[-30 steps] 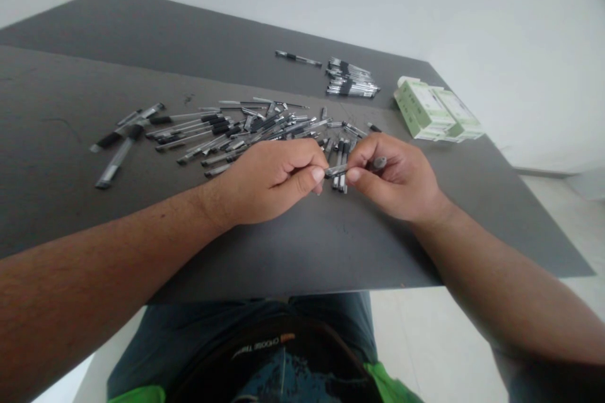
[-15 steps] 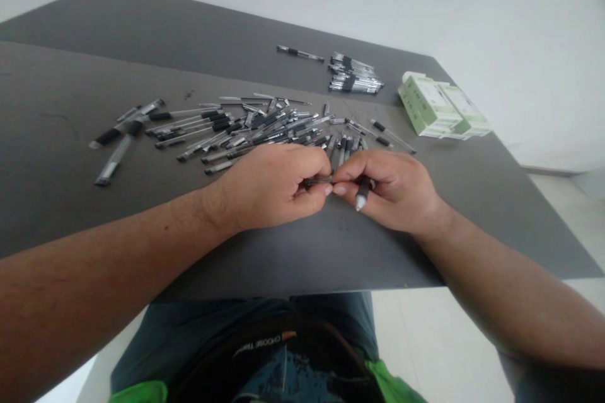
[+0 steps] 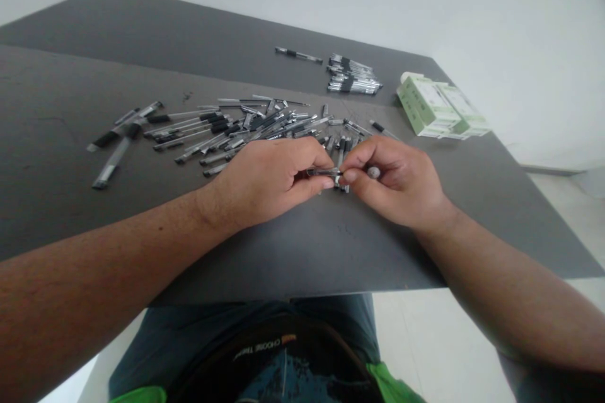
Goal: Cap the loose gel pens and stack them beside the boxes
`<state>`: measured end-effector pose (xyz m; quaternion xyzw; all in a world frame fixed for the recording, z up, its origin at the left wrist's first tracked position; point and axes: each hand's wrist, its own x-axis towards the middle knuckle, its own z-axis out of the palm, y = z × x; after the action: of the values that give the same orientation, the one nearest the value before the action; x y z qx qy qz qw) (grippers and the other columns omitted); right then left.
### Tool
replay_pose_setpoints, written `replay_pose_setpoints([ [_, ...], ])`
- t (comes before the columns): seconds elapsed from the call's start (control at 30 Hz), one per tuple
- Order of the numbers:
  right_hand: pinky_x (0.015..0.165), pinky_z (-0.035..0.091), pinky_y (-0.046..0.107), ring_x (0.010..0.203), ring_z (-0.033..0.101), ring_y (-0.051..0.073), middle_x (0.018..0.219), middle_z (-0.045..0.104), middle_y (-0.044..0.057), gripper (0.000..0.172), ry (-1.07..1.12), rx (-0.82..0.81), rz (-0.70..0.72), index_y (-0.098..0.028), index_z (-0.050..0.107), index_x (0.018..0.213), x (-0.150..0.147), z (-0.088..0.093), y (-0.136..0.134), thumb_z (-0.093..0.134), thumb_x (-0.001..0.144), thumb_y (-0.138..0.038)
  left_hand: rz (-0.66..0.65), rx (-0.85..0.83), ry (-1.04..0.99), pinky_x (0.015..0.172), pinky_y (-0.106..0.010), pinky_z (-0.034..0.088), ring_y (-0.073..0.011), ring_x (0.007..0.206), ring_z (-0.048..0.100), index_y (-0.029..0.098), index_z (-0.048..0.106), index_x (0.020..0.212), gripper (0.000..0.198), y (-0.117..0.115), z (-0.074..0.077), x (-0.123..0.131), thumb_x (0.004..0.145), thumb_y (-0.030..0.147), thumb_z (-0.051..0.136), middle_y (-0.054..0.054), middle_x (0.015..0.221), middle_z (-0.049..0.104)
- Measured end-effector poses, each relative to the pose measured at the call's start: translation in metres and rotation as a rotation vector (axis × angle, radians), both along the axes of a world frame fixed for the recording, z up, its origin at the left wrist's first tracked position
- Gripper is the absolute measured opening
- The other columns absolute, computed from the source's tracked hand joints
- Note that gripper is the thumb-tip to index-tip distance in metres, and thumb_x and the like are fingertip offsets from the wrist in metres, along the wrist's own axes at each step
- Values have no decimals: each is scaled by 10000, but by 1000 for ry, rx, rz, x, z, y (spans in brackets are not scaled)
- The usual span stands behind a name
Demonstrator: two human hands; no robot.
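My left hand is closed, with a small clear pen cap pinched between thumb and forefinger. Thumb and forefinger of my right hand press together at the dark right end of that cap. A pen is also tucked in my right hand, its pale tip towards me and most of its barrel hidden. Just beyond both hands spreads a pile of loose pen parts, with clear barrels, black grips, caps and thin refills. Several pens partly show behind the gap between my hands.
On the grey table, a bundle of pens lies at the back, with a single pen left of it. Two green and white boxes stand at the right. Several separate pens lie at the left.
My fingertips have drawn slightly apart, so the clear cap between them shows more. The pen in my right hand has turned, its tip now facing me instead of pointing down.
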<state>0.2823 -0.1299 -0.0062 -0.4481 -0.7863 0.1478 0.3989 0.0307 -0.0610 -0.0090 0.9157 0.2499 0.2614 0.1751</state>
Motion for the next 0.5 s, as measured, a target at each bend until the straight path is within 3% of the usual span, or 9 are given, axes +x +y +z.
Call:
replay_pose_setpoints([
  [0.13, 652, 493, 287, 691, 671, 147, 822, 774, -21, 50, 3, -55, 35, -235, 759, 946, 0, -2, 3, 790, 985, -228, 9, 34, 39, 895, -324, 577, -232, 977, 807, 256, 821, 1159, 202, 0, -1, 0, 1081, 363, 670, -24, 1000, 846],
  [0.4, 672, 507, 288, 701, 695, 155, 797, 784, 0, 366, -82, -133, 100, -239, 779, 928, 1, 1, 5, 702, 1145, -524, -52, 77, 29, 916, -342, 582, -244, 1024, 808, 266, 809, 1143, 196, 3, -7, -1, 1095, 385, 661, -40, 1042, 861],
  [0.5, 683, 521, 290, 709, 699, 160, 812, 793, 5, 381, -79, -124, 87, -239, 781, 937, 2, 1, 6, 719, 1135, -558, -45, 29, 5, 904, -329, 581, -226, 991, 808, 270, 825, 1182, 215, 2, -4, -1, 1088, 374, 662, -29, 1063, 870],
])
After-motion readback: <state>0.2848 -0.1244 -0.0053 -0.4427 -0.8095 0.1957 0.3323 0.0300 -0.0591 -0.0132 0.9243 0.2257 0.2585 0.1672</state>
